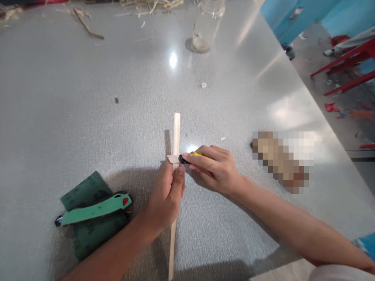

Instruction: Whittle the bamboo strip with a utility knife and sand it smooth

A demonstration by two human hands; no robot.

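My left hand (168, 195) is closed around a thin pale wooden stick (177, 132), its thumb lying along the wood. The stick points away from me, with its far end above the table and its lower part running down to the bottom edge of the view. In my right hand (215, 168) is a utility knife (184, 159) with a yellow and black handle. Its short blade lies across the stick, just beyond my left thumb. My right fingers are wrapped around the handle and hide most of it.
At left, a green cutter-like tool (96, 210) lies on dark green sandpaper (84, 189). A clear glass jar (208, 27) stands at the back, near dry straw (152, 4). A blurred-out brown object (277, 160) lies right on the grey table (131, 125). Red furniture (348, 62) stands beyond its edge.
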